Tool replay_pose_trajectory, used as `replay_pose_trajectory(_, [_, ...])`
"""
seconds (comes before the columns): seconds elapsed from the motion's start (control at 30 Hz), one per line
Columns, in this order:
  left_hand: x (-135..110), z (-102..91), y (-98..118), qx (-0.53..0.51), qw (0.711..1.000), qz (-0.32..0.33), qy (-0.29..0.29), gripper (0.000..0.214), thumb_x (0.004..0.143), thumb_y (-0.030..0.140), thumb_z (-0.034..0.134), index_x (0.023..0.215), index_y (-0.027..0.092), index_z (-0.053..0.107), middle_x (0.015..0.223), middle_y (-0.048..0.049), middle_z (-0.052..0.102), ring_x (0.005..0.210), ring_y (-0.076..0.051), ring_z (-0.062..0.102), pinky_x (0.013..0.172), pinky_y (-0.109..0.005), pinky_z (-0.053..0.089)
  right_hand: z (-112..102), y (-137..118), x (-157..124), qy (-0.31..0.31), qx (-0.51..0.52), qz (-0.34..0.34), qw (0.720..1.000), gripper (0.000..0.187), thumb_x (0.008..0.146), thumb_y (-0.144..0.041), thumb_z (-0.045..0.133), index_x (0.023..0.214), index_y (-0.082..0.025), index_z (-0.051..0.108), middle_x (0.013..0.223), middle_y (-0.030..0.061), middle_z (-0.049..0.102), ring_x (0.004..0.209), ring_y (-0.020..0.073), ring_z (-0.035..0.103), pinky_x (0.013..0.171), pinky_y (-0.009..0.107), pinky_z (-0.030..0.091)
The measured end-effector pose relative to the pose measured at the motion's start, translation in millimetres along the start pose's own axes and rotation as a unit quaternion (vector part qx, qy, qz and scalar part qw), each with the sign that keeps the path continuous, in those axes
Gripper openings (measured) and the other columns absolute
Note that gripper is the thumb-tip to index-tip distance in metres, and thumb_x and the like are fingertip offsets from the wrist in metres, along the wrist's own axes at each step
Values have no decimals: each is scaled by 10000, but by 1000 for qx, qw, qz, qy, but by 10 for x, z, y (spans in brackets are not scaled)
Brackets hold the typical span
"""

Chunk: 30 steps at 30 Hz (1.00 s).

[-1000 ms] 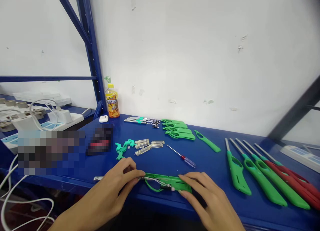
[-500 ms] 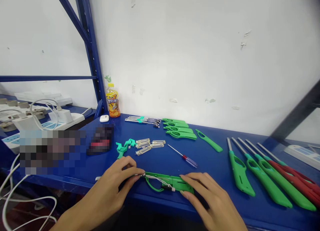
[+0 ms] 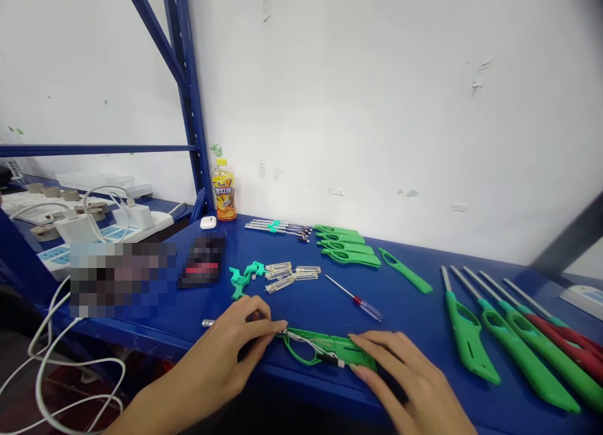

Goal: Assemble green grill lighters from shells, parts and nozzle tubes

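Note:
A green lighter half shell (image 3: 339,346) lies open side up at the front edge of the table. White wires (image 3: 305,341) run along it to a black cylinder with a white tip (image 3: 332,359), which rests by the shell's lower side. My left hand (image 3: 242,341) is closed in a pinch on the metal lighter tube at the shell's left end. The tube's far tip (image 3: 207,322) sticks out beyond that hand. My right hand (image 3: 400,372) grips the shell's right end between thumb and fingers. A screwdriver (image 3: 365,306) lies just behind the shell.
Teal clips (image 3: 245,277) and clear plastic pieces (image 3: 293,275) lie behind my left hand. Farther back are wired metal tubes (image 3: 277,228), green half shells (image 3: 351,253) and a drink bottle (image 3: 224,193). Assembled lighters (image 3: 513,344) lie right; power strips (image 3: 113,234) stand left.
The camera view has turned slightly left, so the scene sits farther right. Both hands keep their hold on the tube and shell, with little other visible movement.

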State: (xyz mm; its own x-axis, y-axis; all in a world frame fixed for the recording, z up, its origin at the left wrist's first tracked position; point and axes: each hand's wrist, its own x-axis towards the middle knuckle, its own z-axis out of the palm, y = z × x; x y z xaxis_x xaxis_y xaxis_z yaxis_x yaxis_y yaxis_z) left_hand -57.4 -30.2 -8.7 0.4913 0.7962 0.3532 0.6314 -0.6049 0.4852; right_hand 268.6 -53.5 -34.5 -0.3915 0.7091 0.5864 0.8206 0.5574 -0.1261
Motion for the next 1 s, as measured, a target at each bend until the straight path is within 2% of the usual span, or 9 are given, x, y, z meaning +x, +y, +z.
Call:
replay_pose_trajectory(0.1, [5, -33, -4, -6, 1000, -23, -18, 372, 1122, 249, 483, 1370, 373, 731, 1159, -40, 640, 1023, -192, 664, 885, -295, 566, -13, -21, 22, 13, 4, 0, 1000, 384, 1120, -515, 482, 1263, -326, 785, 1166, 27, 829, 969, 235, 831, 867, 355, 700])
replay_pose_trajectory(0.4, [38, -127, 10, -15, 997, -36, -59, 358, 1138, 271, 432, 1260, 340, 761, 1146, -34, 607, 1008, -185, 647, 907, -297, 519, 1, -21, -10, 2, 13, 7, 1000, 355, 1114, -496, 513, 1285, -324, 773, 1197, 30, 820, 998, 238, 823, 925, 374, 681])
replay_pose_trajectory(0.53, [61, -183, 32, -10, 995, -50, -86, 332, 1137, 286, 467, 1283, 357, 756, 1118, -20, 598, 973, -168, 646, 880, -269, 511, 9, -9, -23, -8, 17, 15, 1000, 338, 1110, -474, 531, 1316, -327, 754, 1225, 33, 808, 1025, 245, 816, 981, 401, 662])
replay_pose_trajectory(0.7, [55, -196, 30, -6, 994, -59, -96, 328, 1135, 294, 484, 1309, 375, 750, 1129, -17, 595, 987, -166, 641, 878, -255, 510, -4, -27, -16, -18, 33, 30, 999, 300, 1099, -450, 560, 1303, -330, 744, 1234, 39, 792, 1038, 239, 802, 937, 359, 661])
replay_pose_trajectory(0.8, [41, -183, 15, -5, 994, -57, -96, 343, 1141, 311, 475, 1355, 391, 730, 1138, -18, 589, 995, -167, 634, 886, -257, 505, -23, -82, 16, 13, 29, 29, 999, 293, 1073, -471, 594, 1269, -309, 742, 1250, 68, 770, 1044, 255, 787, 868, 356, 663])
replay_pose_trajectory(0.9, [38, -176, 11, -7, 994, -53, -97, 342, 1144, 314, 473, 1343, 394, 739, 1121, -18, 587, 978, -162, 634, 877, -251, 503, -24, -171, 79, 53, 5, 13, 998, 282, 1030, -503, 657, 1197, -291, 740, 1191, 84, 774, 1033, 304, 760, 831, 429, 636])
replay_pose_trajectory(1.0, [49, -163, 13, -13, 995, -47, -88, 335, 1140, 294, 482, 1325, 386, 746, 1106, -16, 587, 972, -160, 632, 885, -246, 501, -4, -271, 173, 55, 24, -8, 998, 207, 1046, -462, 662, 1124, -285, 734, 1099, 61, 789, 1010, 300, 737, 839, 435, 582])
